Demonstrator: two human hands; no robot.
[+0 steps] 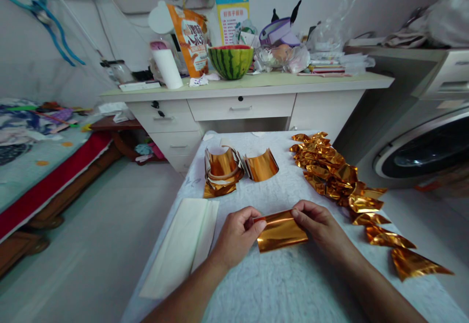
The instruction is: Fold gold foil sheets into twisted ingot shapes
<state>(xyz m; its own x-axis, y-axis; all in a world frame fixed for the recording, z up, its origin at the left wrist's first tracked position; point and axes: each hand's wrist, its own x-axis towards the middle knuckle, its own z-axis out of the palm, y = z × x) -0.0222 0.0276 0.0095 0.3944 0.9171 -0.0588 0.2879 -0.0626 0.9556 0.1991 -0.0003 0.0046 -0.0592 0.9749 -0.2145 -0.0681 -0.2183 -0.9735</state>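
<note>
The gold foil sheet (281, 237) is located over the near half of the cloth-covered table (264, 289), between its left and right edges. The left hand (236, 235) grasps the sheet's upper left corner between thumb and fingers. The right hand (318, 220) grasps the upper right corner in the same manner. Beyond the sheet, toward the table's far edge, lie a left foil stack (222, 166), curled and layered, and a right foil stack (263, 167), curved upward at its ends. White paper sheets (176, 249) lie along the table's left edge. Folded foil pieces (331, 174) overlap in a row along the right edge, from the far right corner toward the near side. Past the far edge, a counter (278, 84) supports a cut watermelon (231, 63).
</note>
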